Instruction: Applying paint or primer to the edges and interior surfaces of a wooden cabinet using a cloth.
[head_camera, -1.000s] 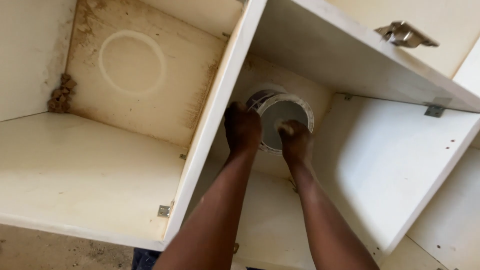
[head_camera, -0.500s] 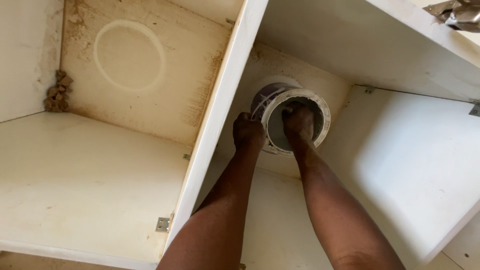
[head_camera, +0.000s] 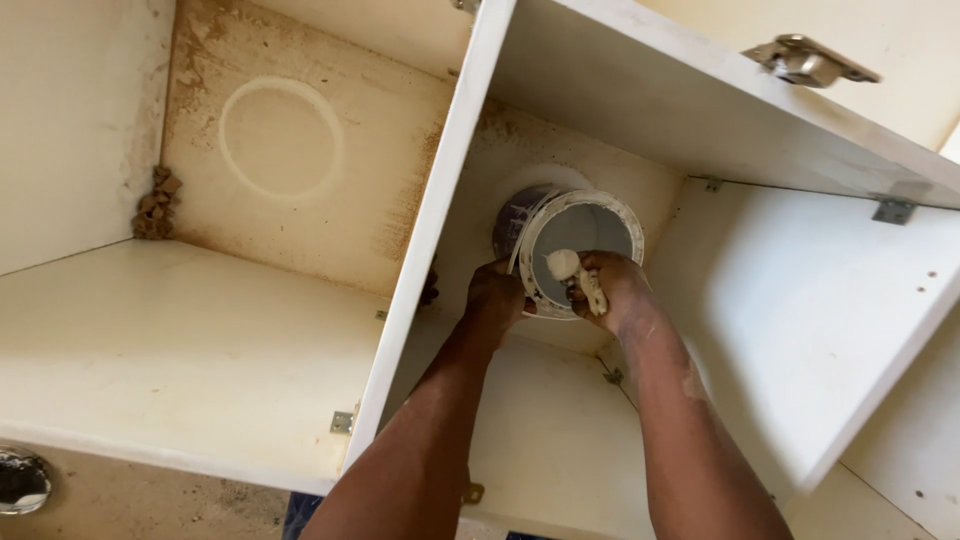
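Observation:
A round white bucket (head_camera: 590, 225) lies tipped inside the right compartment of a cupboard, its open mouth facing me. My left hand (head_camera: 497, 300) grips the bucket's rim at the lower left. My right hand (head_camera: 622, 290) is at the rim's lower right, its fingers closed round a pale, doughy lump (head_camera: 563, 264) that sticks up in front of the bucket's mouth. Both forearms reach in from the bottom of the view. The bucket's inside looks grey and I cannot tell what it holds.
A white divider panel (head_camera: 440, 230) separates the right compartment from a stained left one, whose back shows a ring mark (head_camera: 282, 140) and a brown mud clump (head_camera: 155, 205). A metal hinge (head_camera: 810, 60) sits on the upper panel. A round metal object (head_camera: 20, 480) shows at the bottom left.
The bucket has tipped further toward me and its mouth is wider in view. Both hands have shifted down to its lower rim, and the pale lump now shows in my right hand.

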